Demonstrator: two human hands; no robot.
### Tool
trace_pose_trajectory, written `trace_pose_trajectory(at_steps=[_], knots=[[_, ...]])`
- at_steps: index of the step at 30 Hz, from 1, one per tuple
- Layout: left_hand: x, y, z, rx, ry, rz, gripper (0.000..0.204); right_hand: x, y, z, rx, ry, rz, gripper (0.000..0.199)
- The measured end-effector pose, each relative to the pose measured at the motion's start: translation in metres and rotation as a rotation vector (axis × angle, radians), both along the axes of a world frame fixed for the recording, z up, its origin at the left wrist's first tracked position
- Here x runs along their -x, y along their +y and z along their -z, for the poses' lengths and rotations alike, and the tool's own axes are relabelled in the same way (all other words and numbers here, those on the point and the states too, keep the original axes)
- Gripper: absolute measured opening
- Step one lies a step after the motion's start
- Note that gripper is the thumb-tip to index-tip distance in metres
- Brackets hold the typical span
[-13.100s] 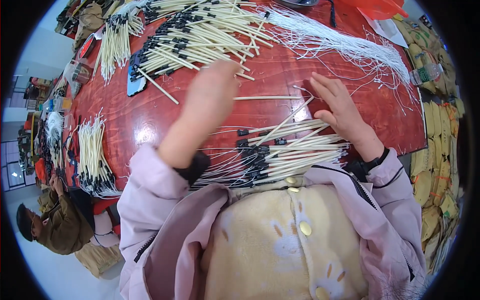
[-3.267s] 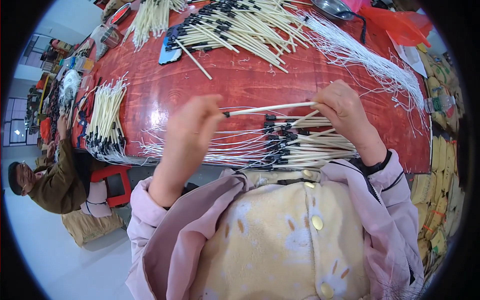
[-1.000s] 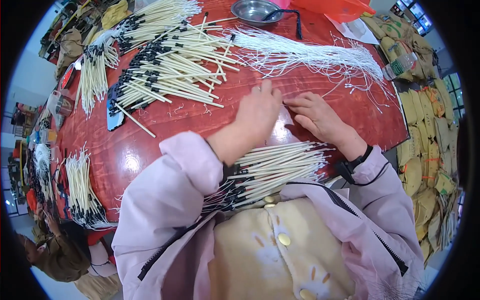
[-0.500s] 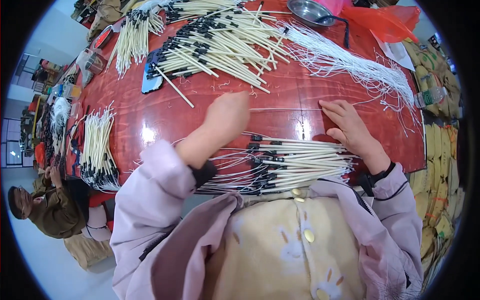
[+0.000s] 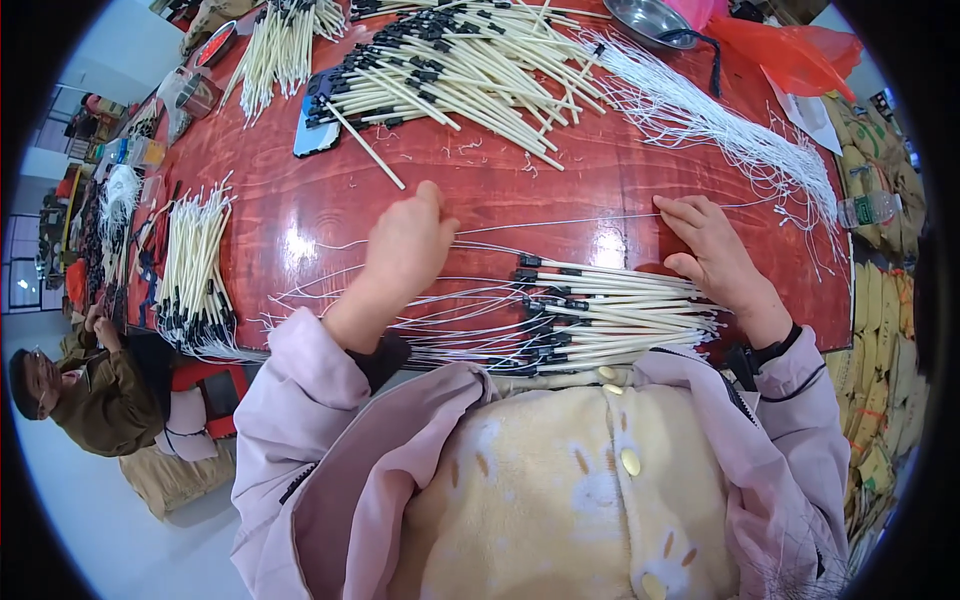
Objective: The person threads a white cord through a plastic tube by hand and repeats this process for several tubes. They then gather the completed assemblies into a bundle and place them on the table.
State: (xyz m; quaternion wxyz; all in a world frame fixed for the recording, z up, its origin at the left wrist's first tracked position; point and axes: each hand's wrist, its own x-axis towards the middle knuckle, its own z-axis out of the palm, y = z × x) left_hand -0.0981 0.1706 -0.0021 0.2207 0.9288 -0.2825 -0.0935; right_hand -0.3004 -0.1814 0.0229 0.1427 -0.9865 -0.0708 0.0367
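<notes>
Taking the gap between the hands as the clock's centre, and twelve as away from the wearer, I see a seated co-worker (image 5: 105,400) in brown over at eight o'clock. A bundle of pale sticks with black ends (image 5: 195,260) lies at nine on the red surface (image 5: 790,290), and a light-blue flat object (image 5: 312,130) at ten. The left hand (image 5: 410,245) has curled fingers; their tips are hidden, so I cannot tell whether it grips. At eleven spreads a large stick pile (image 5: 450,85). From the left hand a thin white string (image 5: 560,222) runs straight to the right hand's fingertips. Below it, at six, lies a row of pale sticks (image 5: 630,310), their white cords trailing toward eight. The right hand (image 5: 715,250) is unclenched, thumb apart. A sheaf of white cords (image 5: 720,125) lies at one to two, a clear bottle (image 5: 868,210) at three, stacked sacks (image 5: 880,370) at four
</notes>
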Motion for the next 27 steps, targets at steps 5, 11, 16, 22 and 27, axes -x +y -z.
trace_pose_trajectory(at_steps=[5, 11, 16, 22, 27], knots=[[-0.042, 0.017, -0.020, -0.084, -0.284, 0.103, 0.016, 0.003, -0.005, 0.001, -0.023, -0.016, -0.016, 0.073], [-0.102, 0.047, -0.003, -0.116, -0.618, 0.469, 0.017, -0.001, -0.001, 0.000, -0.066, -0.040, -0.028, 0.071], [-0.103, 0.043, -0.012, -0.086, -0.683, 0.633, 0.019, -0.001, 0.000, 0.002, -0.107, -0.048, 0.014, 0.068], [-0.044, 0.049, -0.029, 0.045, -0.427, 0.378, 0.022, -0.004, 0.002, 0.000, -0.106, -0.051, 0.023, 0.063], [-0.018, 0.062, -0.007, 0.121, -0.283, 0.293, 0.024, -0.006, 0.007, -0.004, -0.084, -0.034, 0.041, 0.061]])
